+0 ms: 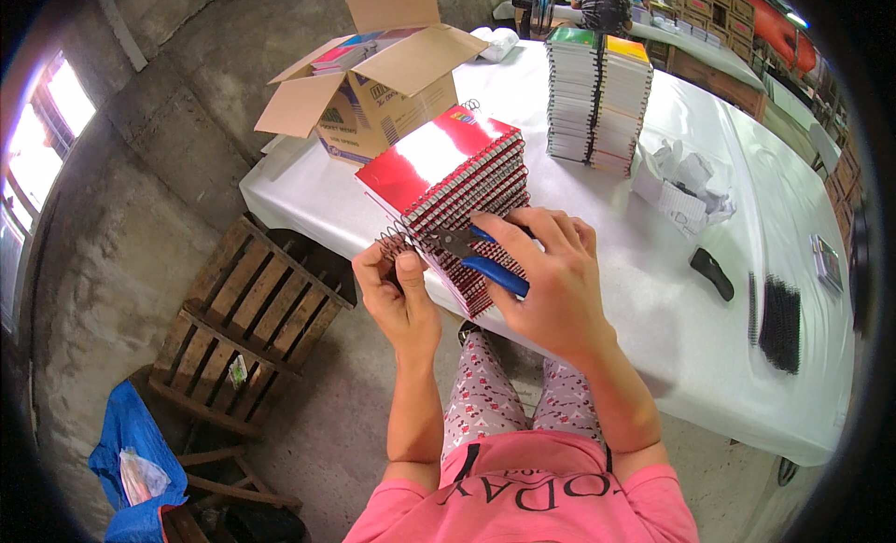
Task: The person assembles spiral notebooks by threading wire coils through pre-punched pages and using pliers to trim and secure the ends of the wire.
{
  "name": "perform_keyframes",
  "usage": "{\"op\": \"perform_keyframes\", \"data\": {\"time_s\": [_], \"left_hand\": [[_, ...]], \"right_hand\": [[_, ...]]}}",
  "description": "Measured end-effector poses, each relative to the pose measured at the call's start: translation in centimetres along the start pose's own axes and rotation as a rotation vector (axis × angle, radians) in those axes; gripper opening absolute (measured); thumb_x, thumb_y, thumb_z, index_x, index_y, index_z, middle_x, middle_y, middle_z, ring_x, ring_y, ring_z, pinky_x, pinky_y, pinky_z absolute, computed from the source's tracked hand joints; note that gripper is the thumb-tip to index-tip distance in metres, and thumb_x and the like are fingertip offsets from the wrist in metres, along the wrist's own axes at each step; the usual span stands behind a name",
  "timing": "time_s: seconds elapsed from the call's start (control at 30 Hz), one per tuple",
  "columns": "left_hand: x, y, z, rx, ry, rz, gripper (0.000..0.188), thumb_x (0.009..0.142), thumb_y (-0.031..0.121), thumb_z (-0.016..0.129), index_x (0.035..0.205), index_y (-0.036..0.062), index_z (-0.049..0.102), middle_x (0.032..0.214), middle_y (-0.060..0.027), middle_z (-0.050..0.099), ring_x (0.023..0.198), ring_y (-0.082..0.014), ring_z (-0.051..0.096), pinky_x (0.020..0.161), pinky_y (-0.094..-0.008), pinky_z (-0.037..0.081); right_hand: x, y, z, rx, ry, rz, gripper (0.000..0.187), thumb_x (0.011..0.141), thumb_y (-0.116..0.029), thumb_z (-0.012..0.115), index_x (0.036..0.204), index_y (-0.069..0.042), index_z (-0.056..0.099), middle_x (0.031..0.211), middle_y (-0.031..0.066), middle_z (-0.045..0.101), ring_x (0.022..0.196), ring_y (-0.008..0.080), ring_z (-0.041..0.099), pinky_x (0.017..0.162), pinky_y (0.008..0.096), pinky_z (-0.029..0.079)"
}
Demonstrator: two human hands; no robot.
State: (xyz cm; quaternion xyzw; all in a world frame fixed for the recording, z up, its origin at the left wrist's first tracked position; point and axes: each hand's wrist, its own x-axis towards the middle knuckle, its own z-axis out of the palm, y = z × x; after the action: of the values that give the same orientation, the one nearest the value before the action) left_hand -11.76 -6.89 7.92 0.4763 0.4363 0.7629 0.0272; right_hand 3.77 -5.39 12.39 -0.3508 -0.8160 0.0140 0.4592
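A tall stack of red-covered spiral notebooks (411, 174) stands at the table's near edge, bound sides facing me. My right hand (560, 277) is closed round the blue handles of a pair of wire cutters (497, 274). The cutters' dark jaws point left, at the stack's corner. There, my left hand (401, 300) pinches a loose dark wire coil (394, 237) between thumb and fingers, close to the jaws. Whether the jaws touch the wire I cannot tell. Another bit of coil sticks out at the stack's far corner.
On the white-covered table (597, 202), an open carton (392, 109) holds notebooks at the back left. Further right are strapped notebook stacks (597, 100), a small box of crumpled paper (681, 193), a black object (712, 274) and black coils (779, 324). A wooden chair (247, 310) stands left.
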Motion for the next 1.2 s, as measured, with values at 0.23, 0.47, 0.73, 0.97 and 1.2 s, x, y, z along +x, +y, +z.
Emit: {"op": "perform_keyframes", "data": {"time_s": [0.23,0.47,0.73,0.97,1.2], "left_hand": [[0.0,-0.2,-0.3,0.01,-0.009,-0.003,0.031,0.094,0.033,0.054,0.103,0.005,0.048,0.078,0.0009,0.052,0.062,-0.002,0.044,0.049,-0.016,0.031],[0.0,-0.2,-0.4,0.008,-0.022,-0.001,0.032,0.093,0.035,0.055,0.104,0.0048,0.048,0.077,0.0005,0.053,0.06,-0.0019,0.042,0.048,-0.0161,0.03],[0.2,0.1,-0.7,-0.064,-0.082,0.006,0.033,0.094,0.036,0.053,0.104,0.0046,0.049,0.076,0.0009,0.052,0.061,-0.0018,0.043,0.049,-0.0156,0.028],[0.4,0.9,-1.0,-0.02,-0.075,-0.063,0.03,0.096,0.034,0.05,0.103,0.0047,0.05,0.073,0.0018,0.051,0.06,-0.0017,0.04,0.049,-0.0161,0.028],[-0.4,1.5,-2.9,-0.967,-0.049,-0.654,0.021,0.095,0.022,0.046,0.1,0.0019,0.051,0.066,0.0007,0.04,0.057,-0.0082,0.033,0.045,-0.0209,0.028]], "right_hand": [[-0.1,-0.2,-0.2,-0.008,-0.002,-0.004,0.055,0.065,-0.017,0.072,0.118,-0.02,0.057,0.099,0.0025,0.054,0.096,0.0217,0.052,0.086,0.0423,0.033],[0.1,-0.7,0.1,-0.052,-0.043,0.0,0.053,0.066,-0.019,0.072,0.117,-0.02,0.058,0.097,0.0011,0.052,0.097,0.0198,0.052,0.084,0.04,0.033],[0.5,-0.3,0.0,0.213,-0.113,0.063,0.039,0.069,-0.015,0.07,0.107,-0.015,0.064,0.083,0.0085,0.061,0.071,0.0299,0.062,0.065,0.0395,0.05],[0.7,-0.3,-0.3,0.22,-0.181,0.092,0.032,0.071,-0.014,0.069,0.103,-0.013,0.067,0.085,0.012,0.064,0.071,0.0313,0.064,0.064,0.0391,0.052],[0.9,1.9,-1.8,0.473,-0.02,0.082,0.039,0.071,-0.012,0.071,0.109,-0.01,0.063,0.089,0.0116,0.062,0.079,0.0291,0.062,0.073,0.0372,0.048]]}}
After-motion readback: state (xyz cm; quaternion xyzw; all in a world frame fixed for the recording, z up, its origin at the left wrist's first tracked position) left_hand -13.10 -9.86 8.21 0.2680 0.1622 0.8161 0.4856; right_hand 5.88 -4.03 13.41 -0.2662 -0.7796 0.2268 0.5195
